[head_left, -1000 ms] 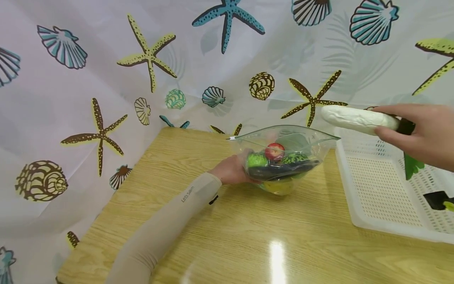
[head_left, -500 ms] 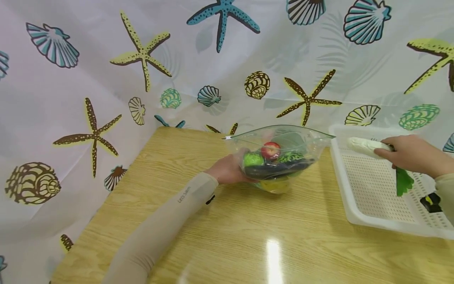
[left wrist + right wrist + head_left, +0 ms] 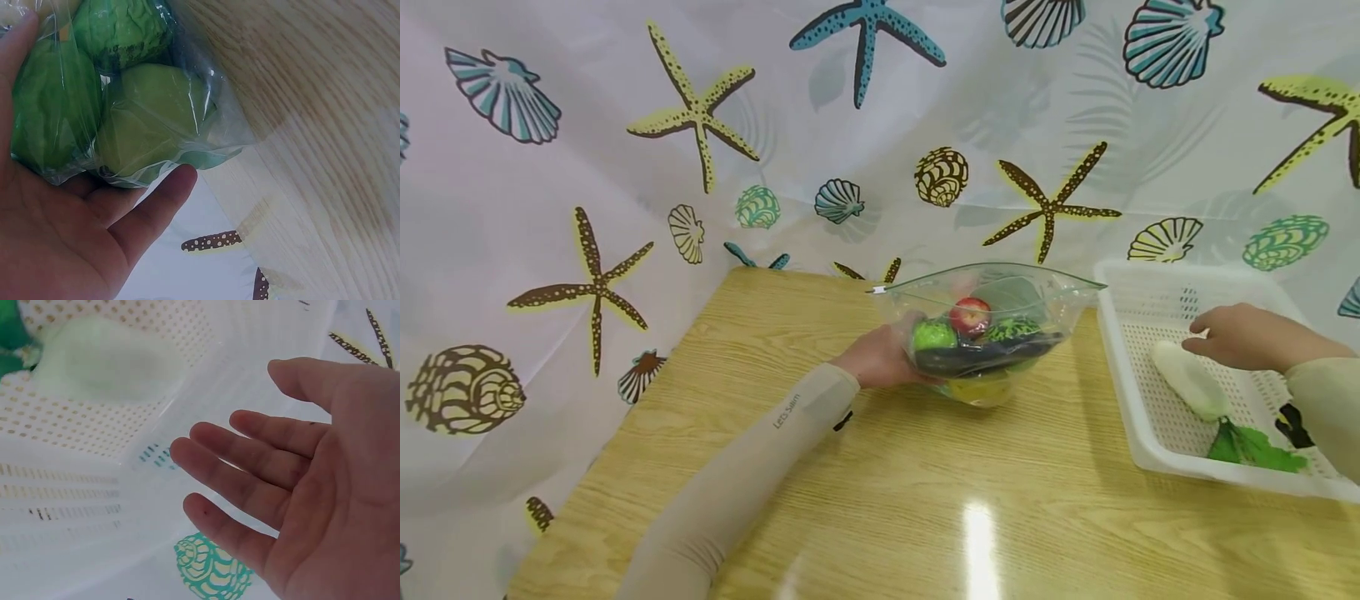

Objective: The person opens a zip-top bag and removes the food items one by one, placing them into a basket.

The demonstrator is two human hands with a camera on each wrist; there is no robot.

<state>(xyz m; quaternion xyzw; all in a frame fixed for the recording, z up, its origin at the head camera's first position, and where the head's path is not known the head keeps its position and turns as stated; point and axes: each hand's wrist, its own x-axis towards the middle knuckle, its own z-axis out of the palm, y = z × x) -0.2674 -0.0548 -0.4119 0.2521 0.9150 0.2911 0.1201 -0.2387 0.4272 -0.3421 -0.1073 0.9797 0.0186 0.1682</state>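
Observation:
My left hand point(image 3: 883, 358) holds a clear zip bag point(image 3: 1037, 304) by its left side. Inside the bag are a red apple point(image 3: 971, 317), green produce point(image 3: 934, 335), a long dark item point(image 3: 977, 358) and something yellow at the bottom point(image 3: 981, 389). In the left wrist view the hand's fingers point(image 3: 159, 209) curve round the bag's lower part. My right hand point(image 3: 1255, 336) hovers over the white basket point(image 3: 1138, 408), its fingers apart and holding nothing. Below it a white radish-like vegetable point(image 3: 1190, 380) with green leaves point(image 3: 1255, 448) lies in the basket.
A black item point(image 3: 1292, 425) lies in the basket, partly covered by the right sleeve. The basket stands at the right of the wooden table point(image 3: 880, 500). A curtain point(image 3: 865, 150) printed with shells and starfish hangs behind the table and at its left.
My right hand has lowered the white vegetable into the basket and let go of it. The left hand still holds the bag in about the same place.

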